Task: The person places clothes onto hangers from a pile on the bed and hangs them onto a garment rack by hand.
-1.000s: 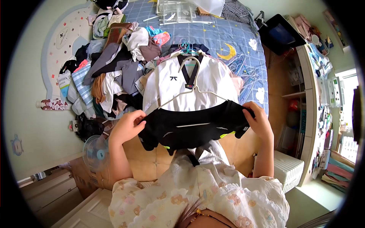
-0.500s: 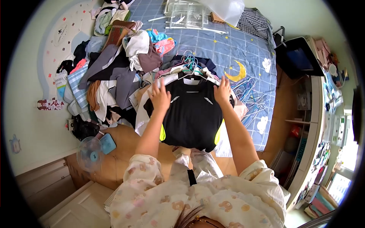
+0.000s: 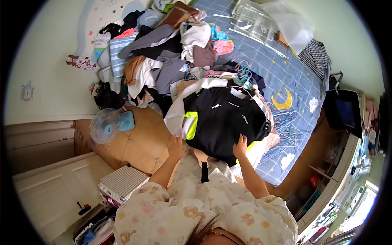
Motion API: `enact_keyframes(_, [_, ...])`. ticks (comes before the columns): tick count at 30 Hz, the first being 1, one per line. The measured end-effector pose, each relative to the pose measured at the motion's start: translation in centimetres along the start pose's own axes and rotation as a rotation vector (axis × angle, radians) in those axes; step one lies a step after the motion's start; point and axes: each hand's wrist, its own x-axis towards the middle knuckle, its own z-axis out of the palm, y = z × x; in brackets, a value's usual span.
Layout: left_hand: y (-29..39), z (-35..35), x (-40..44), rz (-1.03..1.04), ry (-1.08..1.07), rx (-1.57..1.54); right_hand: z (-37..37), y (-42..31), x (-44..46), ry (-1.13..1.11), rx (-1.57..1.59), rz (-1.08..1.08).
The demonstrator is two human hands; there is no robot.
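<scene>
A black short-sleeved T-shirt (image 3: 222,122) with neon yellow side panels lies on a hanger (image 3: 241,86), on top of a stack of other hung clothes at the bed's near edge. My left hand (image 3: 176,147) is by the stack's lower left, fingers stretched out near a white garment (image 3: 175,112) and apart from the black shirt. On the shirt's lower right front rests my right hand (image 3: 240,147), fingers extended and touching the fabric. Several coloured hanger hooks (image 3: 244,71) cluster above the collar.
A heap of mixed clothes (image 3: 167,65) covers the bed's left side. Loose blue hangers (image 3: 283,128) lie right of the stack. A clear plastic rack (image 3: 253,22) is at the back. On the floor are a fan (image 3: 105,125) and a ribbed silver case (image 3: 123,182).
Both hands have moved from the shirt's shoulders down toward its lower edge. The shirt now lies flatter, with its left neon panel showing. My view has turned, so the bed appears tilted.
</scene>
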Motion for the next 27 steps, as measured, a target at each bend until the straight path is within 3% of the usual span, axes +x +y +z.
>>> enact_keyframes(3, [-3.2,-0.8,0.7,-0.148,-0.011,-0.031,0.8,-1.9,0.2,-0.063,-0.039,0.033])
enact_keyframes(6, [-6.6,-2.3,4.2,-0.146,0.047,-0.048,2.0,-3.1,1.9,-0.028,0.013,0.041])
enact_keyframes(9, [-9.2,-6.1,9.3,0.059,0.171,-0.191,2.8,-5.1,3.4,0.079,0.043,0.04])
enact_keyframes(11, [-10.2,-8.2,13.8,0.102,0.145,-0.142,3.7,-5.7,4.0,0.167,0.04,0.032])
enact_keyframes(17, [-9.7,-11.2,27.5,0.308,0.235,-0.074,5.5,-11.4,3.9,0.289,0.04,0.242])
enact_keyframes(19, [-8.8,-12.5,31.5,0.337,0.165,-0.06,6.6,-12.8,4.1,0.304,0.04,0.218])
enact_keyframes(25, [-4.3,-16.3,43.7,0.463,0.244,-0.028,8.6,-16.8,6.0,0.354,0.124,0.108])
enact_keyframes(27, [-2.3,-17.9,48.1,0.499,0.293,-0.022,8.2,-18.0,6.6,0.303,0.238,0.192])
